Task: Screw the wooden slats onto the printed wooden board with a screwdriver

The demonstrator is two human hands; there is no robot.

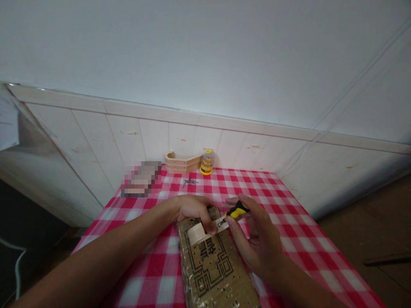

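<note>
At the bottom centre of the frame, a printed cardboard box [216,267] is laid on the table [302,244], which is covered by a checked cloth. Across the box's upper part, a wooden strip [197,234] is gripped and pressed down by the bent left hand [194,208], whose other fingers are partly hidden. A yellow-and-black screwdriver [237,211] is pinched in the right hand [257,229], its tip brought to the strip's right part. Beyond, loose screws [190,182] are scattered, with a pixelated item [141,179] placed at their left. Against the wall [240,149], a curved wooden piece [183,164] is set just beside a clear yellow-based container [207,162]. The way to these is partly crossed by the left hand.
</note>
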